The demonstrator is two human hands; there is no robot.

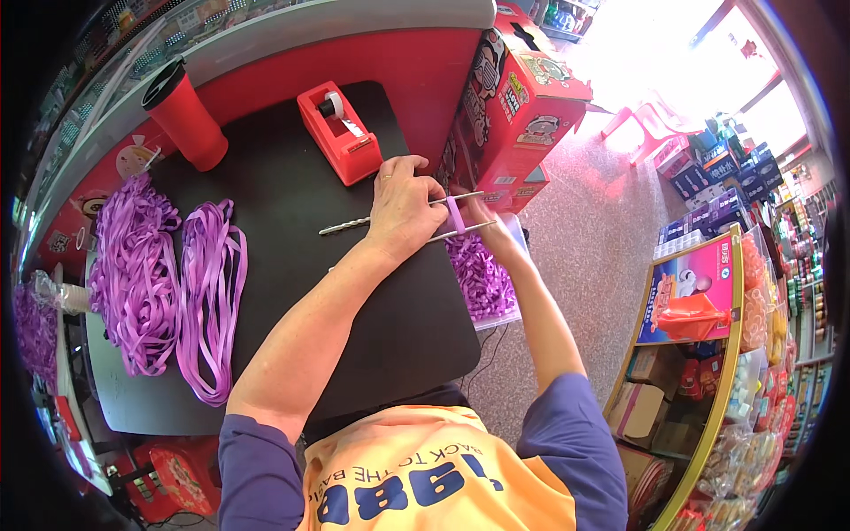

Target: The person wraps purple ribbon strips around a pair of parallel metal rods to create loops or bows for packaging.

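My left hand (pixel 405 205), over the right edge of the black table, is closed on a pair of thin metal sticks (pixel 345 227), one with a twisted-looking end. The sticks spread slightly apart as they point right. A narrow purple ribbon (pixel 455 215) wraps across both of them. Just beyond it is my right hand (pixel 492 228), with blurred, partly covered fingers; whether they pinch the ribbon I cannot tell. Beneath the sticks, a clear plastic bin (pixel 500 320) holds many short purple ribbon pieces (pixel 482 279).
On the black table (pixel 292 221) lie a large heap of purple ribbon (pixel 133 274) and a looped bundle (pixel 211 301). A red tape dispenser (pixel 341 133) and a red tumbler (pixel 188 119) stand at the back. Red cartons (pixel 522 97) and a display shelf (pixel 686 354) stand to the right.
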